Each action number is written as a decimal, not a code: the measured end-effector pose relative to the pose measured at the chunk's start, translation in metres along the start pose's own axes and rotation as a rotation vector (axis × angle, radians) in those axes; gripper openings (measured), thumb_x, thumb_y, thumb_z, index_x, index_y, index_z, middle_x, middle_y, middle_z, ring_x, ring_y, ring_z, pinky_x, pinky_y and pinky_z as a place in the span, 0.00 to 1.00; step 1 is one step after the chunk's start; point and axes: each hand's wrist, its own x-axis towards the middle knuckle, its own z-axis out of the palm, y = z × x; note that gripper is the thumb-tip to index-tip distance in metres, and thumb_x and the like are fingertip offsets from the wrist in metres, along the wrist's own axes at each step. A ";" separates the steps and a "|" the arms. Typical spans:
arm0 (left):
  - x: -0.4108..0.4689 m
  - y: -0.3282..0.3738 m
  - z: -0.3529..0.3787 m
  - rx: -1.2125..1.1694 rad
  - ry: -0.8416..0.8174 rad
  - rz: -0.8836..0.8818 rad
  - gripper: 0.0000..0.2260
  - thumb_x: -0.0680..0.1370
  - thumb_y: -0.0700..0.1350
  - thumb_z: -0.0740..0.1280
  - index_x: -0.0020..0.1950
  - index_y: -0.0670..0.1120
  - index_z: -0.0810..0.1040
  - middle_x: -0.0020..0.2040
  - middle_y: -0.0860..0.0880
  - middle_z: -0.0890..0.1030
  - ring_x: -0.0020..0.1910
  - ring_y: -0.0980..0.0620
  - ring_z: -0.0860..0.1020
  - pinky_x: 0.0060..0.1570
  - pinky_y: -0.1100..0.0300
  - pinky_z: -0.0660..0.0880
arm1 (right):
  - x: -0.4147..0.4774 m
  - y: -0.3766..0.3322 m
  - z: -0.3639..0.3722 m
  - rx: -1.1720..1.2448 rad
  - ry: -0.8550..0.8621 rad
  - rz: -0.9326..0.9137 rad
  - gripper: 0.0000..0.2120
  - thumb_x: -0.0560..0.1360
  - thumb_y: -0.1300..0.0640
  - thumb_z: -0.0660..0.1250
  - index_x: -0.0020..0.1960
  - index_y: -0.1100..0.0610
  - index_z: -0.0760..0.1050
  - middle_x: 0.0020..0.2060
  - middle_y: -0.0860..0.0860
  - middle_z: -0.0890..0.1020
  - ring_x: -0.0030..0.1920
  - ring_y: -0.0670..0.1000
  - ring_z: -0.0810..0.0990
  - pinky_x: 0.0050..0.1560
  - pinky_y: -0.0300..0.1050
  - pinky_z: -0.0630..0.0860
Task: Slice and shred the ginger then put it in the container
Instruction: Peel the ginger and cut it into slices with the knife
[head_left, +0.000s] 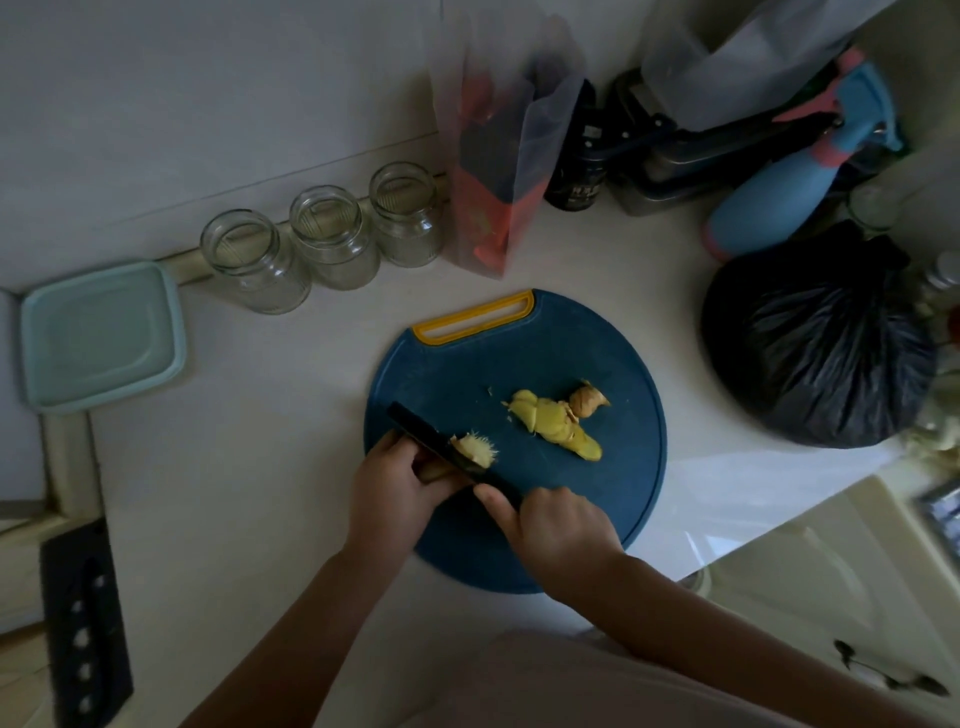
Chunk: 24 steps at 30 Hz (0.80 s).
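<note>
on the blue round cutting board (467, 374): sliced ginger (556, 423) lying right of centre; a small heap of ginger shreds (475, 448) touching the blade of a black knife (415, 426). right hand (556, 525) wrapped round the knife handle. left hand (400, 478) curled at the blade's near side; whether it holds anything cannot be told. teal-lidded container (101, 338) well apart at far left, beside three glass jars (332, 244).

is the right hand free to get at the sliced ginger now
Probably not yet: the right hand grips the knife; otherwise the bare board up to the sliced ginger is clear.
</note>
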 end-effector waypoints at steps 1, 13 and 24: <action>-0.001 -0.001 0.002 0.040 0.009 0.018 0.19 0.62 0.46 0.81 0.48 0.40 0.82 0.45 0.45 0.82 0.42 0.46 0.82 0.39 0.62 0.70 | 0.001 0.000 0.001 0.000 -0.012 -0.004 0.30 0.77 0.32 0.45 0.32 0.55 0.65 0.29 0.50 0.68 0.37 0.54 0.74 0.38 0.44 0.69; -0.002 -0.005 0.006 0.107 0.031 0.024 0.15 0.61 0.42 0.80 0.35 0.42 0.75 0.35 0.46 0.77 0.29 0.49 0.75 0.29 0.73 0.56 | 0.032 -0.026 -0.003 0.033 -0.035 -0.004 0.30 0.78 0.32 0.43 0.34 0.54 0.65 0.34 0.51 0.72 0.43 0.54 0.78 0.40 0.46 0.71; 0.002 -0.005 0.000 -0.023 -0.037 -0.037 0.15 0.65 0.48 0.79 0.43 0.42 0.80 0.41 0.50 0.76 0.39 0.52 0.77 0.36 0.65 0.70 | 0.024 -0.013 0.003 -0.022 0.056 -0.011 0.31 0.77 0.31 0.43 0.35 0.55 0.67 0.37 0.54 0.76 0.46 0.57 0.80 0.40 0.46 0.70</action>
